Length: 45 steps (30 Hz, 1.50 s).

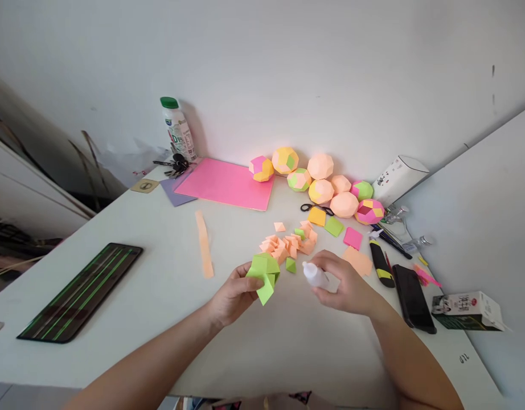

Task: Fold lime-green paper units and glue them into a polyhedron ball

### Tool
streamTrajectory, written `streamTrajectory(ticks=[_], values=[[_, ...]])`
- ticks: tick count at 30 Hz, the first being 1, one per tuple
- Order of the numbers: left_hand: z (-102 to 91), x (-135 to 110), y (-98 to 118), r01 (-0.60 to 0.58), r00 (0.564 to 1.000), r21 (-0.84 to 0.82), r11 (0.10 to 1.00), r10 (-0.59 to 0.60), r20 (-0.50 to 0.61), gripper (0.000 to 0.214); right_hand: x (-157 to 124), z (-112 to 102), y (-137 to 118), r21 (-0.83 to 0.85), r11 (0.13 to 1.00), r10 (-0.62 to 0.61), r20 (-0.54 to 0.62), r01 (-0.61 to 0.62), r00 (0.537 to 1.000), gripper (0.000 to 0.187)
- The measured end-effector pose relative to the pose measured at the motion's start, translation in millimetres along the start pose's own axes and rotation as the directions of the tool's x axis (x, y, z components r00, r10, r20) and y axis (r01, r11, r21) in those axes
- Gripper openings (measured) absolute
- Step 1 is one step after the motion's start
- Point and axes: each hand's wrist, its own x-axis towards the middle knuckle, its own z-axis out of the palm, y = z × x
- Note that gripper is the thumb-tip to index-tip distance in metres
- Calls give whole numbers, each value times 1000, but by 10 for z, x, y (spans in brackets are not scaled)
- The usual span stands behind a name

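Between the thumb and fingers of my left hand (234,290) is a green folded-paper piece (263,272), partly assembled, with one flap pointing down. My right hand (341,283) grips a small white glue bottle (315,275), its nozzle tilted up and left toward the green paper but apart from it. Just beyond both hands lies a heap of folded peach paper units (292,245). A small green folded unit (290,265) sits at the near edge of that heap, between my hands.
Finished paper balls (320,166) stand along the wall near black scissors (317,209). Pink sheets (228,183) lie behind left, a peach strip (204,245) nearer. At right are a cutter knife (381,263), a phone (413,297) and a carton (468,311). A dark panel (80,292) lies left.
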Motion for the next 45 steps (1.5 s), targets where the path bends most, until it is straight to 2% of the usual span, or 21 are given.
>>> streamTrajectory(ticks=[4, 8, 18, 26, 34, 45], values=[[5, 2, -22, 11, 1000, 41, 999, -12, 26, 19, -75, 62, -102, -66, 997, -19, 127, 28, 992, 38], [15, -5, -24, 22, 1000, 74, 997, -23, 13, 20, -85, 123, -137, -140, 989, -20, 167, 44, 986, 42], [11, -7, -9, 24, 1000, 79, 997, -25, 15, 21, -64, 109, -228, -314, 948, -10, 154, 59, 988, 42], [15, -14, -8, 29, 1000, 90, 995, -28, -12, 24, -90, 121, -233, -423, 897, -110, 73, 130, 991, 39], [8, -7, -14, 20, 1000, 70, 997, -22, 19, 20, -75, 165, -164, -476, 859, -201, 28, 190, 979, 38], [16, -2, -22, -4, 1000, 45, 999, 3, 26, 18, -74, 157, -154, -507, 833, -242, 23, 220, 970, 41]])
